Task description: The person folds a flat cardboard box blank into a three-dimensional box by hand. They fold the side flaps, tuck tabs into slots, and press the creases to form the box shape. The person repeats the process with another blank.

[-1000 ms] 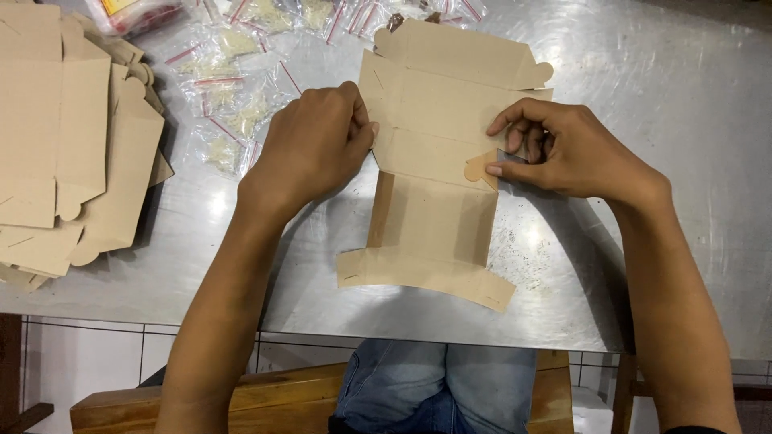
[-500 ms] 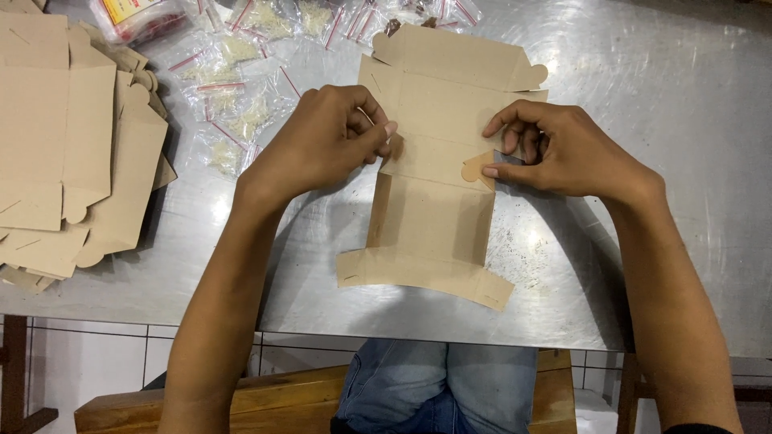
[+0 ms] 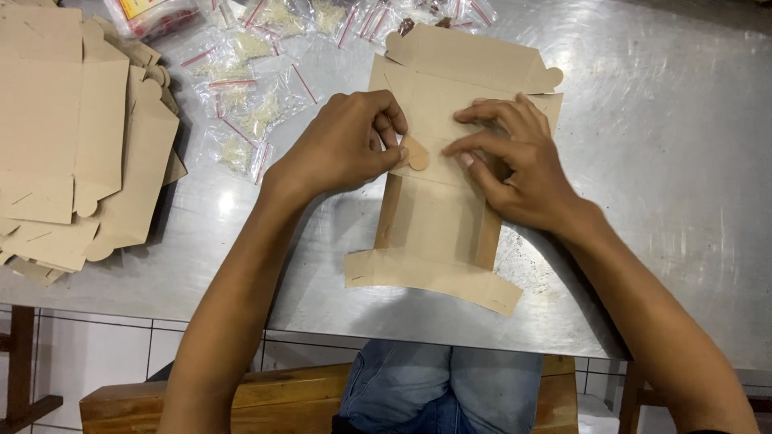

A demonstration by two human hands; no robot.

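Folding a flat cardboard box (image 3: 438, 209) lying mid-desk (image 3: 659, 161), the left hand (image 3: 342, 145) pinches a rounded side tab (image 3: 416, 153) between closed fingers while the right hand (image 3: 523, 173) presses spread fingers on the panel. Next, likely, that tab needs tucking inward.

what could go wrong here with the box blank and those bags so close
1. The left hand pinches a small rounded tab on the cardboard box blank; a hard fold might crease or tear that thin piece.
2. The blank's near flap lies close to the metal table's edge, so a push could slide it off.
3. The far flap touches the small plastic bags, which might get shoved.
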